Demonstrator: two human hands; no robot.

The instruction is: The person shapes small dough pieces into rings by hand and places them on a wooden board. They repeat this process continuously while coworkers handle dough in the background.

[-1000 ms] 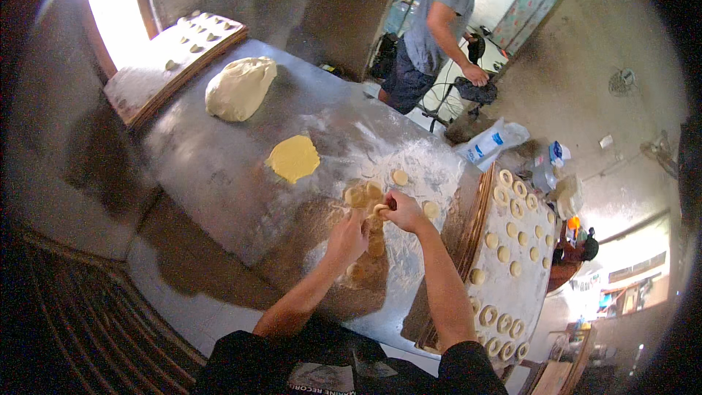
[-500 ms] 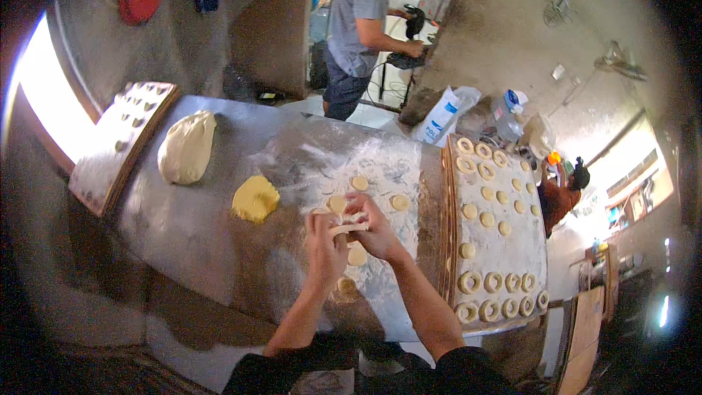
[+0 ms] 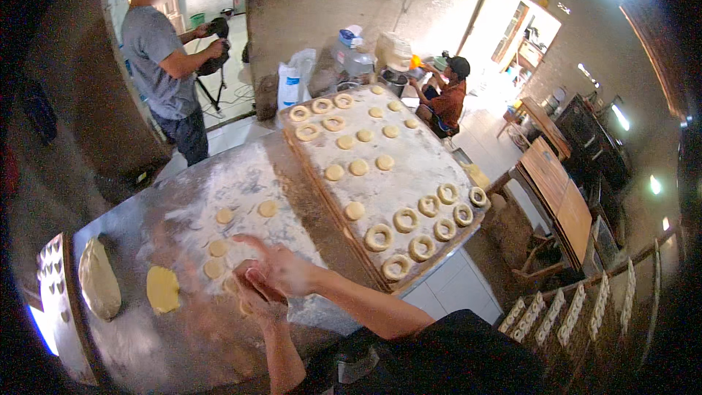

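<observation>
Floured steel table (image 3: 183, 336) is strewn with dough discs (image 3: 217, 248). One piece is pressed between left hand (image 3: 257, 298) and right hand (image 3: 281, 271), palms closed over it; shaping is judged underway. Placement on the floured board (image 3: 395, 183) is called for next.

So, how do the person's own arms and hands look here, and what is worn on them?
Both forearms are bare, with no gloves, watch or rings that I can see. The left hand and right hand look dusted with flour. A dark short-sleeved top covers the shoulders.
</observation>
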